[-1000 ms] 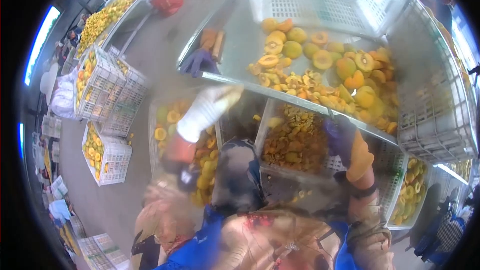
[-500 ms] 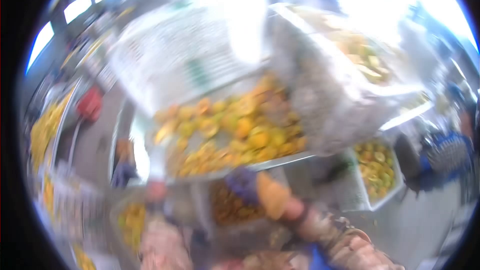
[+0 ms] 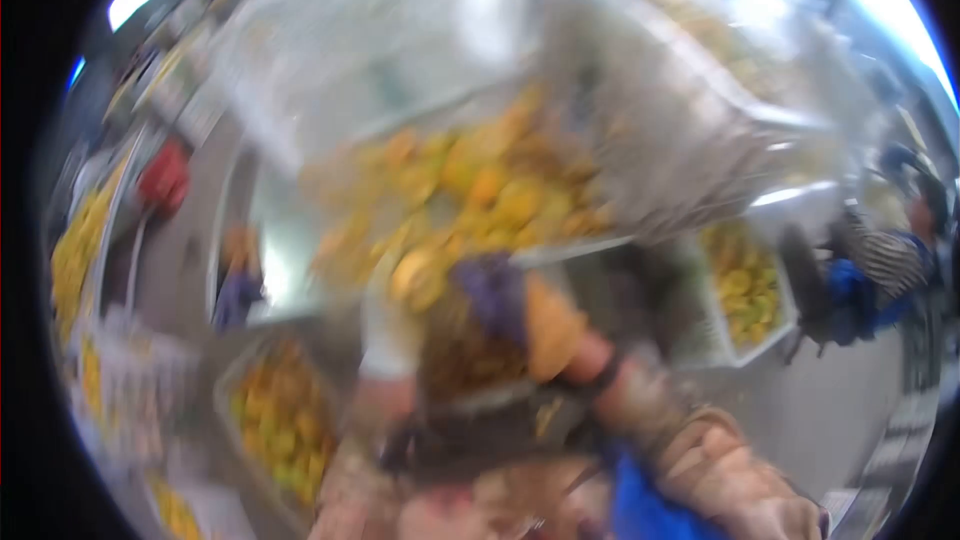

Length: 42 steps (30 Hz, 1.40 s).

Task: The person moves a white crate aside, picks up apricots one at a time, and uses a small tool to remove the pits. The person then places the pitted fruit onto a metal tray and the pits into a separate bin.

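My left hand (image 3: 391, 328), in a white glove, holds a yellow peach-like fruit half (image 3: 419, 278) at the front edge of the sorting table. Just to its right is my right hand (image 3: 497, 298), in a purple glove with an orange cuff. Its fingers are smeared by motion, and whether it touches or grips anything cannot be seen. Beneath both hands stands a crate of small brown pieces (image 3: 465, 368), perhaps pits. Behind them, a heap of yellow-orange fruit (image 3: 490, 185), some of it halved, lies on the table, blurred.
A crate of yellow and green fruit (image 3: 285, 420) stands at my lower left, another fruit crate (image 3: 740, 290) to the right. White perforated crates (image 3: 330, 50) rise behind the heap. At far right is a person in a striped sleeve (image 3: 890, 260); a red object (image 3: 163, 178) sits at left.
My left hand has come up and right to the table edge, now with a fruit half in it. My right hand stays over the crate of brown pieces. The view has tipped downward.
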Each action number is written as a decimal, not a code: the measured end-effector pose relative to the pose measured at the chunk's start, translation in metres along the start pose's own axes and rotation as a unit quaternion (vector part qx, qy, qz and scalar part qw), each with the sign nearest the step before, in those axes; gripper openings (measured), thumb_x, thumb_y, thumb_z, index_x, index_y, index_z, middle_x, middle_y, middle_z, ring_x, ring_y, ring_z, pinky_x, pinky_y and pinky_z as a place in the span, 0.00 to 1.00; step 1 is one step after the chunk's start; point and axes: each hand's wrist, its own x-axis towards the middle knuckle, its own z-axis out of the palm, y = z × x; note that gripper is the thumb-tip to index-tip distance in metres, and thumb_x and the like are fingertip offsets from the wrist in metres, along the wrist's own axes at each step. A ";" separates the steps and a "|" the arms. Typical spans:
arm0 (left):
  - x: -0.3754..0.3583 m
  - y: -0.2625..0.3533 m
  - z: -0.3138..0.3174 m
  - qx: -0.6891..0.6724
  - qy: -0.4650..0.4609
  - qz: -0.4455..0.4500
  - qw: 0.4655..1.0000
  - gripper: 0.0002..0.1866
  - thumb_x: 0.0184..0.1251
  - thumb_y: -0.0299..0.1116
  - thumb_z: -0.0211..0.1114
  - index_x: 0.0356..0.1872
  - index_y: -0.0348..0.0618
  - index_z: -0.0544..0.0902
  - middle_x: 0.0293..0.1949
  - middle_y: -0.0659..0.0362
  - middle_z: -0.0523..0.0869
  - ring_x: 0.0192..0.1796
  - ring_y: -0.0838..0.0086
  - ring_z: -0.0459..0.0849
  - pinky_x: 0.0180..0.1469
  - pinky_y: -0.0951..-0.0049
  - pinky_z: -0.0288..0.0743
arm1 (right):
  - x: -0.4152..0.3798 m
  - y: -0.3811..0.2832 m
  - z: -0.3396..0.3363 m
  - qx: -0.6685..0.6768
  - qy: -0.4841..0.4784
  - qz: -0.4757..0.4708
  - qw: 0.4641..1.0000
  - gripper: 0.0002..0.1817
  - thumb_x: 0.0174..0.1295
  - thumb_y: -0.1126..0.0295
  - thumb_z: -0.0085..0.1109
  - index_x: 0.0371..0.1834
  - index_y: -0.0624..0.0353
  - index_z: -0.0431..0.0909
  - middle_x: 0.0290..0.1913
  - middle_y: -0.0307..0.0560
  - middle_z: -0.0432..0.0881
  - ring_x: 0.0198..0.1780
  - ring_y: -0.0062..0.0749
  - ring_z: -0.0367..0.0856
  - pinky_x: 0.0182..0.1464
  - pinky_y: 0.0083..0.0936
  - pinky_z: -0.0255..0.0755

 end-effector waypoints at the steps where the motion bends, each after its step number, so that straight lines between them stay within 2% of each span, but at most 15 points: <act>1: 0.006 -0.024 -0.017 0.334 0.007 0.214 0.918 0.25 0.56 0.19 0.65 0.58 0.36 0.74 0.48 0.52 0.84 0.49 0.63 0.83 0.50 0.69 0.79 | -0.009 -0.001 0.006 -0.046 -0.024 -0.008 0.999 0.13 0.68 0.69 0.53 0.51 0.63 0.76 0.43 0.58 0.81 0.38 0.44 0.81 0.38 0.37 0.74; 2: 0.006 0.001 -0.010 0.365 0.019 0.222 0.904 0.24 0.55 0.19 0.67 0.56 0.37 0.75 0.48 0.52 0.83 0.49 0.62 0.83 0.52 0.68 0.78 | -0.001 -0.013 0.001 -0.109 -0.045 -0.025 0.993 0.13 0.68 0.66 0.55 0.49 0.63 0.77 0.36 0.60 0.81 0.34 0.49 0.81 0.36 0.40 0.74; 3: 0.001 0.007 -0.005 0.293 0.039 0.171 0.940 0.20 0.59 0.25 0.67 0.54 0.37 0.77 0.46 0.52 0.84 0.47 0.62 0.84 0.50 0.68 0.79 | 0.018 -0.042 0.010 0.032 -0.032 0.326 0.944 0.15 0.69 0.60 0.56 0.45 0.63 0.76 0.31 0.62 0.81 0.32 0.57 0.81 0.34 0.44 0.73; 5: 0.010 -0.008 -0.002 0.222 0.067 0.120 0.965 0.18 0.63 0.31 0.67 0.52 0.38 0.78 0.45 0.52 0.84 0.45 0.61 0.84 0.49 0.67 0.80 | 0.018 -0.034 0.021 -0.038 -0.048 0.291 0.955 0.19 0.69 0.54 0.54 0.43 0.63 0.76 0.32 0.65 0.82 0.35 0.61 0.82 0.35 0.47 0.74; 6: 0.017 -0.021 -0.004 -0.075 0.113 -0.028 0.990 0.17 0.65 0.39 0.66 0.49 0.39 0.78 0.42 0.53 0.85 0.42 0.61 0.85 0.46 0.66 0.81 | 0.016 -0.032 0.023 -0.026 -0.055 0.295 0.954 0.19 0.69 0.54 0.54 0.43 0.63 0.76 0.32 0.65 0.82 0.35 0.61 0.82 0.35 0.47 0.74; 7: 0.019 -0.025 -0.003 -0.367 0.148 -0.167 0.903 0.20 0.68 0.47 0.64 0.47 0.40 0.79 0.40 0.53 0.85 0.40 0.62 0.85 0.44 0.65 0.83 | 0.013 -0.028 0.022 -0.081 -0.078 0.251 0.961 0.20 0.69 0.53 0.52 0.43 0.63 0.75 0.33 0.65 0.82 0.36 0.62 0.82 0.37 0.49 0.74; 14: 0.014 -0.034 0.014 -0.139 0.173 -0.129 0.966 0.23 0.70 0.56 0.57 0.40 0.44 0.79 0.33 0.54 0.85 0.34 0.65 0.86 0.36 0.68 0.84 | 0.020 -0.042 0.039 -0.180 -0.163 0.308 0.920 0.21 0.68 0.52 0.52 0.41 0.63 0.74 0.35 0.66 0.83 0.38 0.64 0.81 0.41 0.53 0.73; 18: 0.015 -0.023 0.004 -0.251 0.163 -0.200 0.933 0.22 0.70 0.56 0.58 0.40 0.44 0.80 0.33 0.54 0.85 0.33 0.65 0.86 0.35 0.68 0.83 | 0.024 -0.045 0.042 -0.177 -0.151 0.335 0.913 0.20 0.68 0.53 0.51 0.42 0.62 0.73 0.33 0.66 0.83 0.35 0.64 0.82 0.39 0.53 0.74; 20: 0.010 0.018 0.004 -0.475 0.081 -0.313 0.818 0.26 0.70 0.23 0.58 0.67 0.30 0.63 0.47 0.51 0.82 0.43 0.70 0.82 0.47 0.73 0.80 | 0.021 -0.041 0.047 -0.182 -0.124 0.319 0.922 0.20 0.69 0.53 0.51 0.42 0.63 0.73 0.32 0.66 0.82 0.33 0.64 0.82 0.36 0.53 0.75; 21: 0.009 0.008 0.004 -0.475 0.080 -0.314 0.818 0.26 0.70 0.23 0.58 0.67 0.30 0.63 0.47 0.51 0.82 0.43 0.70 0.82 0.47 0.73 0.80 | 0.021 -0.041 0.048 -0.182 -0.124 0.320 0.921 0.20 0.69 0.53 0.51 0.42 0.63 0.73 0.32 0.66 0.82 0.33 0.64 0.82 0.36 0.53 0.75; 23: 0.005 -0.019 0.005 -0.219 0.114 -0.183 0.951 0.23 0.74 0.30 0.56 0.64 0.29 0.66 0.46 0.54 0.82 0.41 0.74 0.81 0.45 0.76 0.80 | 0.022 -0.041 0.049 -0.189 -0.126 0.305 0.925 0.19 0.69 0.54 0.51 0.41 0.63 0.73 0.32 0.65 0.83 0.32 0.64 0.82 0.36 0.53 0.75; 27: -0.005 0.016 0.014 -0.273 0.116 -0.117 0.948 0.19 0.76 0.34 0.54 0.60 0.31 0.72 0.46 0.56 0.80 0.41 0.76 0.79 0.44 0.79 0.78 | 0.022 -0.043 0.049 -0.184 -0.132 0.300 0.927 0.18 0.68 0.56 0.51 0.42 0.62 0.74 0.32 0.64 0.83 0.33 0.63 0.82 0.36 0.52 0.75; 30: 0.000 0.012 0.011 -0.370 0.098 -0.210 0.899 0.16 0.76 0.35 0.54 0.57 0.35 0.76 0.47 0.56 0.80 0.42 0.78 0.79 0.43 0.79 0.76 | 0.021 -0.041 0.051 -0.165 -0.128 0.313 0.926 0.17 0.68 0.56 0.52 0.45 0.61 0.74 0.34 0.63 0.83 0.35 0.64 0.82 0.37 0.52 0.74; 32: 0.003 -0.002 0.011 -0.167 0.136 -0.095 0.972 0.17 0.71 0.49 0.61 0.43 0.45 0.78 0.36 0.61 0.83 0.34 0.76 0.83 0.35 0.78 0.78 | 0.016 -0.038 0.055 -0.140 -0.117 0.304 0.935 0.16 0.68 0.57 0.52 0.47 0.59 0.74 0.36 0.62 0.84 0.37 0.64 0.82 0.38 0.52 0.74; 42: 0.006 0.005 0.012 -0.212 0.179 -0.139 0.951 0.17 0.72 0.47 0.60 0.46 0.43 0.79 0.35 0.60 0.83 0.35 0.76 0.83 0.35 0.79 0.80 | 0.027 -0.045 0.050 -0.153 -0.160 0.334 0.916 0.18 0.67 0.55 0.51 0.48 0.58 0.73 0.38 0.62 0.84 0.38 0.61 0.83 0.41 0.52 0.75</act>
